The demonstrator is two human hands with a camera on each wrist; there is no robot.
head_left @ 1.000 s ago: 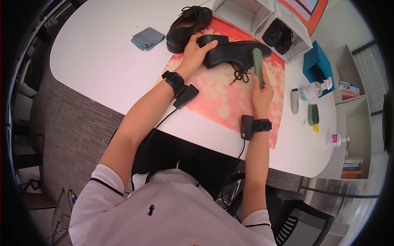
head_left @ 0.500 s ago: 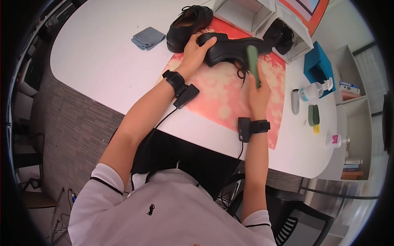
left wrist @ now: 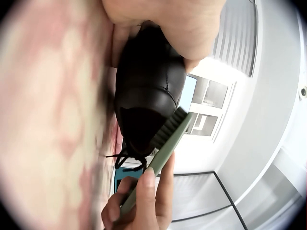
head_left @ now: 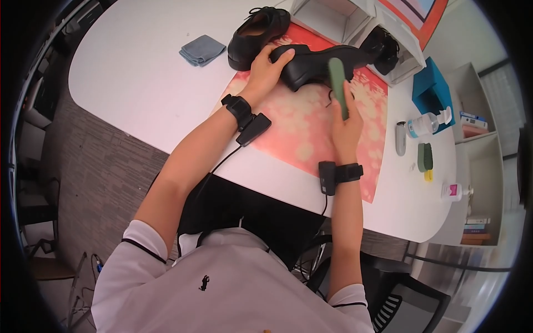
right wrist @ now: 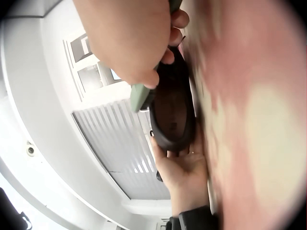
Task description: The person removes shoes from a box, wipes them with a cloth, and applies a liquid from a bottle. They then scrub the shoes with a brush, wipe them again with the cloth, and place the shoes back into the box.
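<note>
Crosswise above the far part of a red patterned mat [head_left: 297,130], a black shoe [head_left: 311,67] points toe right, its heel gripped by the left hand [head_left: 266,73] while the right hand [head_left: 347,126], nearer the toe, pinches a green brush [head_left: 337,77], its bristles seemingly touching the shoe.

The table [head_left: 127,94] is viewed from above, forward and down, by the head. Close up, the shoe [left wrist: 148,93] is shared by both wrist views, taken from opposite ends.
</note>
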